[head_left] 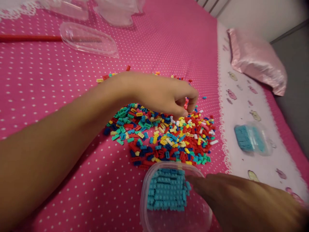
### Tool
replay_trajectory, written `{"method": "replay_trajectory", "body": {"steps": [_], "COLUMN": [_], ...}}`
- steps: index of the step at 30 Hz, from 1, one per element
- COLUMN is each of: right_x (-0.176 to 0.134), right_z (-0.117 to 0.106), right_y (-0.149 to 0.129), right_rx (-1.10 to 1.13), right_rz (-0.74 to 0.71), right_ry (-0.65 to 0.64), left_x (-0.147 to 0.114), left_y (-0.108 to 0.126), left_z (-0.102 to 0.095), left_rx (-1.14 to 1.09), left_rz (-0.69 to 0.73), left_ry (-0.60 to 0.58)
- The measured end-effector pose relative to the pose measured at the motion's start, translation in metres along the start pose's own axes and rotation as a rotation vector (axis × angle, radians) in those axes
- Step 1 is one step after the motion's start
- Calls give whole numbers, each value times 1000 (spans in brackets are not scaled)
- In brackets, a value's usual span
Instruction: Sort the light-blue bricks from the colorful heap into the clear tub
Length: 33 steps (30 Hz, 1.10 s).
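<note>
Loose toy bricks [172, 137], in many colours, lie in a spread pile at mid-scene on the dotted pink sheet [96, 180]. From my remote station I see the left hand [166, 95] extended across the far part of the pile. Left grip: thumb and fingers curled, small gap between; a pinkish-red brick [186, 103] shows in that gap, but I cannot tell whether it is held.

The right hand [229, 196] enters from the near right and reaches over the right rim of the clear container [142, 206]. Right grip: blurred; I cannot tell its opening or whether it has hold of anything. Teal bricks [169, 191] sit packed together inside, toward the container's far left; its near right floor is bare.

Edges: the container's far rim borders the pile's near edge. A narrow strip of sheet separates the pile from the lace-edged white band [238, 174] at right, which carries a second container [267, 138]. Open room: I have wide sheet far of the pile, and more at near left, between the left forearm and the container.
</note>
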State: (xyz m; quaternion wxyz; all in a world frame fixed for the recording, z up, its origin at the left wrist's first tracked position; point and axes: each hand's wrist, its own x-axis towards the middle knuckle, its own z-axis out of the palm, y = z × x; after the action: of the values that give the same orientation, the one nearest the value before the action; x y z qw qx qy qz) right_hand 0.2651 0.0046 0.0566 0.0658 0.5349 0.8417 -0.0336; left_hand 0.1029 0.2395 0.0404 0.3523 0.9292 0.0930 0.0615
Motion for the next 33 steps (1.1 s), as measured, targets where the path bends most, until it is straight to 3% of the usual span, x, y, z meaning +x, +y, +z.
{"method": "replay_trajectory", "body": {"steps": [3, 5, 8, 12, 15, 18, 23, 33], "right_x": [-9, -14, -15, -3, 3, 8, 20, 19], "right_z": [-6, -8, -9, -7, -4, -3, -5, -2], "right_y": [2, -3, -20, -40, -37, -29, -29, -31], "right_rx": [3, -26, 1, 48, 40, -123, -336, -418], "right_rz": [-13, 49, 85, 322, 277, 129, 7, 0], "right_ry": [-57, -12, 144, 356, 394, 435, 351, 285], "left_x": [-1, -1, 0, 1, 2, 3, 4, 3], "left_y": [-3, -5, -7, -6, -8, -11, -12, -8], "left_z": [-2, -4, -6, -9, -11, -11, -12, -14], "left_rx": [8, 13, 13, 24, 24, 9, -20, -6], "left_rz": [16, 27, 38, 28, 22, 36, 61, 58], "left_ry": [12, 30, 43, 24, 15, 15, 18, 46]}}
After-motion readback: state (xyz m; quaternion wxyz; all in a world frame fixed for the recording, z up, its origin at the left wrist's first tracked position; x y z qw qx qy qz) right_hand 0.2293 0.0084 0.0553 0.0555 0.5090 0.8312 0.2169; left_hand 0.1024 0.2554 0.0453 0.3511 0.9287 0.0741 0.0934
